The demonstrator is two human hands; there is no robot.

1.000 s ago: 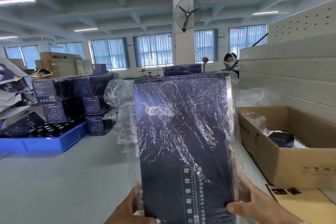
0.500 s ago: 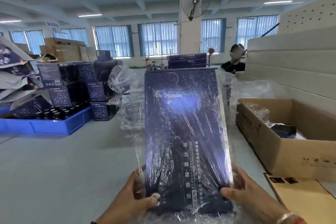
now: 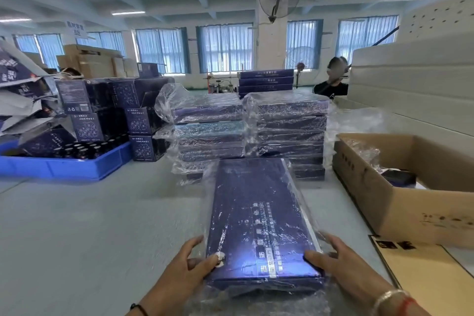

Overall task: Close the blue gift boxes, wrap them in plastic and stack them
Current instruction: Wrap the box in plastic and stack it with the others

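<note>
Flat rectangular dark-blue gift box in clear crinkled plastic wrap (image 3: 259,223) is held low over the pale grey desk (image 3: 89,226), near end toward the person; whether it touches the surface cannot be told. Left hand (image 3: 189,267) and right hand (image 3: 341,261) grasp the near corners, thumbs on the top face and fingers curled along the sides. Just beyond stand two stacks of wrapped blue boxes (image 3: 256,133); an open brown cardboard carton (image 3: 400,200) sits to the right.
</note>
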